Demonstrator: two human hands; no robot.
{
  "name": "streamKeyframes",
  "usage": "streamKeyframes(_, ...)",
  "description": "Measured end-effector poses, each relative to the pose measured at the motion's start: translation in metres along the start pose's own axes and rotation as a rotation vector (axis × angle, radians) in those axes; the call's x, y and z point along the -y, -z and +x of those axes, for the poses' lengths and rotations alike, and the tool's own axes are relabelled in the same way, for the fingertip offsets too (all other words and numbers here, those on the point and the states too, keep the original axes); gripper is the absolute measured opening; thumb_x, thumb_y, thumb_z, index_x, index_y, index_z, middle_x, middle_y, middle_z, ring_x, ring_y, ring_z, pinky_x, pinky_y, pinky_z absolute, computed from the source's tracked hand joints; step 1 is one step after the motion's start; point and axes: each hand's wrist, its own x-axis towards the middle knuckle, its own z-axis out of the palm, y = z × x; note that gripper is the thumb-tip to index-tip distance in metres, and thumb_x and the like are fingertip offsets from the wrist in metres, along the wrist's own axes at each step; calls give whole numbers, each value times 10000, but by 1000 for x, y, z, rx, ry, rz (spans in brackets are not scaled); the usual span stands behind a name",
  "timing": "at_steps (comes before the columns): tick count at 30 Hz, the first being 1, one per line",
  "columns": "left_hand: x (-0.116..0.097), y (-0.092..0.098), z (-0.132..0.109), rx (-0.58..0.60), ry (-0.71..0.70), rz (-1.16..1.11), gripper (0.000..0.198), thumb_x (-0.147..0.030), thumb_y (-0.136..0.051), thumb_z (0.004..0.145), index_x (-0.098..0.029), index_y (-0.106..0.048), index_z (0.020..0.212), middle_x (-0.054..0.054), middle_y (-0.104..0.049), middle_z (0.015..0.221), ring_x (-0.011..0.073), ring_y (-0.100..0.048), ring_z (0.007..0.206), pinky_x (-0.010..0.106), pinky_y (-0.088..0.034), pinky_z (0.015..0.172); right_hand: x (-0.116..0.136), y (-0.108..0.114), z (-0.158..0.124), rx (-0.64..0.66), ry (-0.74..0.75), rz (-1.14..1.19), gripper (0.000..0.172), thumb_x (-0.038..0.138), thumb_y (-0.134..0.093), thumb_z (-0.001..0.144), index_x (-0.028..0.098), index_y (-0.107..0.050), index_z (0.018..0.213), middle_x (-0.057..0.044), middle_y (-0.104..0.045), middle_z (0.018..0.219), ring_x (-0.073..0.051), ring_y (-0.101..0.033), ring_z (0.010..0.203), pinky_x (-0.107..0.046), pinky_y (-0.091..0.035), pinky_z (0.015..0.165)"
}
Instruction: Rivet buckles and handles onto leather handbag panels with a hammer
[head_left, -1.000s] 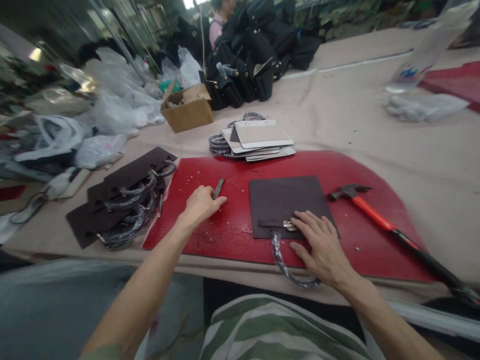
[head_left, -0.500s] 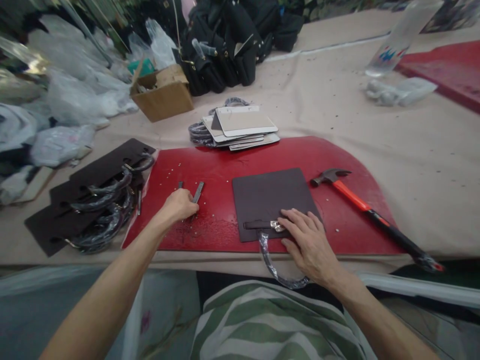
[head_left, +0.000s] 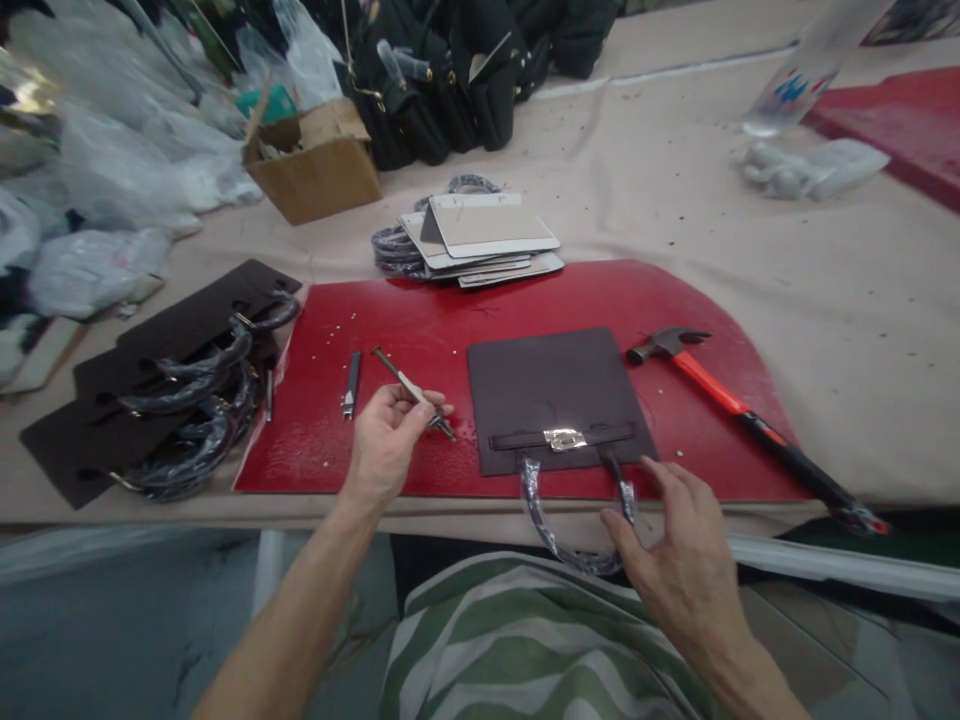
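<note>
My left hand (head_left: 390, 435) pinches a slim metal punch (head_left: 409, 385) above the red board, its lower end pointing right toward the dark brown bag panel (head_left: 551, 380). That panel lies flat, with a strap and a shiny metal clasp (head_left: 564, 439) across its near part. A plastic-wrapped bag handle (head_left: 541, 520) loops from the panel over the table edge. My right hand (head_left: 679, 530) is open beside the panel's near right corner, thumb close to the handle; I cannot tell if it touches. Another flat metal tool (head_left: 351, 385) lies left of my left hand.
The red board (head_left: 390, 310) lies under the panel. A claw hammer (head_left: 727, 400) rests at its right. Stacked brown panels with wrapped handles (head_left: 165, 390) sit left. Pale-backed panels (head_left: 487, 235), a cardboard box (head_left: 315, 175), black bags (head_left: 450, 90) and a plastic bottle (head_left: 802, 75) stand behind.
My left hand has lifted the punch from the board and moved right with it. My right hand has slid off the clasp, toward me and right, uncovering the strap.
</note>
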Motion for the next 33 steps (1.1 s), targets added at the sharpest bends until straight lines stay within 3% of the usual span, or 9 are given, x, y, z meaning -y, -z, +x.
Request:
streamKeyframes(4, 22, -29, -12, 91, -69, -117, 341, -312, -784, 802, -170, -588, 1041, 50, -730, 990, 200, -748, 906, 360, -594, 881, 0, 3, -18, 160, -418, 227, 490, 523, -636, 793, 191, -564, 1145, -120, -675, 935, -266, -632, 714, -430, -531, 674)
streamKeyframes(8, 33, -43, -15, 135, -50, -58, 374, -374, -789, 789, -162, -605, 1036, 69, -737, 980, 212, -751, 894, 374, -610, 866, 5, 6, -18, 333, -783, 676, 472, 517, -714, 669, 193, -582, 986, -51, -652, 756, -230, -619, 661, -353, -508, 590)
streamKeyframes(14, 36, -40, -28, 218, -84, 70, 303, -377, -716, 868, -150, -642, 1054, 104, -730, 1041, 226, -744, 973, 348, -601, 902, -3, 14, -25, 259, -993, 1039, 460, 418, -877, 563, 183, -662, 895, -17, -628, 753, -140, -527, 614, -242, -419, 518)
streamKeyframes(18, 38, -39, -38, 222, -123, 118, 322, -405, -671, 906, -153, -626, 1101, 128, -717, 1114, 244, -728, 1042, 363, -595, 930, -11, -4, -34, 269, -1171, 1493, 434, 538, -844, 620, 168, -695, 792, 12, -503, 620, -103, -427, 521, -243, -425, 487)
streamKeyframes(21, 39, -39, -41, 213, -128, 161, 317, -411, -643, 926, -161, -603, 1116, 132, -709, 1143, 241, -723, 1054, 361, -590, 934, -3, -24, -38, 443, -1127, 1701, 374, 489, -807, 708, 150, -723, 842, 91, -279, 508, -59, -195, 433, -183, -282, 389)
streamKeyframes(24, 39, -39, -43, 215, -122, 188, 282, -394, -622, 941, -164, -601, 1103, 125, -701, 1144, 230, -726, 1033, 344, -588, 915, 18, -37, -34, 684, -1013, 1750, 379, 466, -795, 763, 158, -724, 972, 122, -221, 467, -59, -145, 390, -176, -252, 349)
streamKeyframes(28, 38, -40, -45, 208, -118, 204, 239, -358, -604, 952, -168, -606, 1098, 113, -697, 1132, 218, -722, 1019, 334, -578, 904, 44, -40, -19, 804, -881, 1668, 454, 538, -812, 744, 163, -699, 976, 65, -496, 520, -83, -393, 358, -209, -386, 360)
streamKeyframes(31, 35, -41, -47, 201, -95, 180, 236, -350, -609, 948, -153, -620, 1078, 110, -703, 1097, 211, -726, 990, 317, -576, 878, 56, -36, -11, 734, -857, 1527, 481, 570, -834, 701, 129, -698, 836, -68, -689, 767, -151, -631, 564, -225, -483, 449)
streamKeyframes(33, 32, -40, -48, 198, -64, 153, 250, -359, -627, 936, -140, -632, 1057, 109, -712, 1055, 211, -731, 965, 309, -577, 857, 62, -32, -10, 668, -902, 1522, 471, 516, -889, 635, 130, -714, 838, -113, -728, 914, -202, -689, 700, -243, -518, 492)
